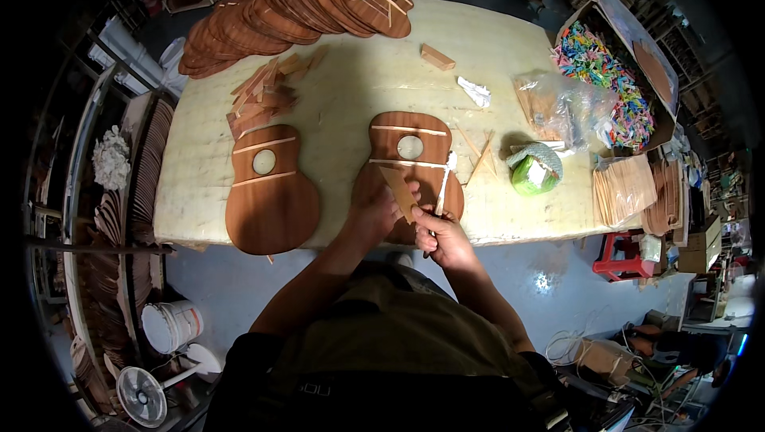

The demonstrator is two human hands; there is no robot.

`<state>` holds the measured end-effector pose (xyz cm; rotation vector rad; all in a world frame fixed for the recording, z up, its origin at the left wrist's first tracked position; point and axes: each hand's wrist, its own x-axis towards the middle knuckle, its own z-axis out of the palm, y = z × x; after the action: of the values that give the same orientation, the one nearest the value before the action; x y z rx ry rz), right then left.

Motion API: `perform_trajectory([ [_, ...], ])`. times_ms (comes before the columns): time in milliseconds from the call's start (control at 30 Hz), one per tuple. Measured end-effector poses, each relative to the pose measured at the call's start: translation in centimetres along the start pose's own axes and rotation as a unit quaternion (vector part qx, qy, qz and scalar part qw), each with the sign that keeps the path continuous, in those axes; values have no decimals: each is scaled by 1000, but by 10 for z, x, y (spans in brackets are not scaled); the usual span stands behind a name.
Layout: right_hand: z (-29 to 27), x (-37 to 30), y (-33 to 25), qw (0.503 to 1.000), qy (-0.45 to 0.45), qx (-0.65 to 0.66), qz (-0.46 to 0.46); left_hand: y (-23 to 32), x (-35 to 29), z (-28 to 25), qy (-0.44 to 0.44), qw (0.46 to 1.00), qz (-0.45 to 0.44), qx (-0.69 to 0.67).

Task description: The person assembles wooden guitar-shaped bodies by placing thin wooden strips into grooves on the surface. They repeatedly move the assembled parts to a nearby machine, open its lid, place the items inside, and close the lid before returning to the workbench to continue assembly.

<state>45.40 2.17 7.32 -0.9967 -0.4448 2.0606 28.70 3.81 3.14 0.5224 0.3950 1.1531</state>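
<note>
My left hand [373, 212] is closed on a thin, flat wooden plate [400, 191], held up at a slant. In my right hand [448, 241] is a brush [441, 194] with white glue on its upward-pointing tip; that hand's thumb and fingers also meet the lower end of the plate. Beneath both hands lies a brown, ukulele-shaped soundboard [386, 142] with two pale braces across it and a round hole; my hands hide much of its lower part. A similar braced soundboard [272, 213] rests to the left, apart from my hands.
Overlapping soundboards [295, 8] line the table's far left. Loose wooden plates [263, 96] lie nearer. Right of my hands are thin wood strips [483, 158] and a green container [532, 175]. A box of colourful clips [606, 85] stands far right, a red stool [620, 257] below.
</note>
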Motion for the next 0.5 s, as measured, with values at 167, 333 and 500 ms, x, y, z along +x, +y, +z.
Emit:
perform_trajectory([
  [167, -2, -13, -11, 959, 23, -256, -117, 6, -6, -3, 39, 999, -34, 12],
  [333, -14, -23, -41, 743, 112, -593, -290, 29, -13, -1, -16, 991, -103, -89],
  [500, 10, -37, -53, 666, 87, -651, -353, 36, -20, -4, -70, 983, -151, -82],
])
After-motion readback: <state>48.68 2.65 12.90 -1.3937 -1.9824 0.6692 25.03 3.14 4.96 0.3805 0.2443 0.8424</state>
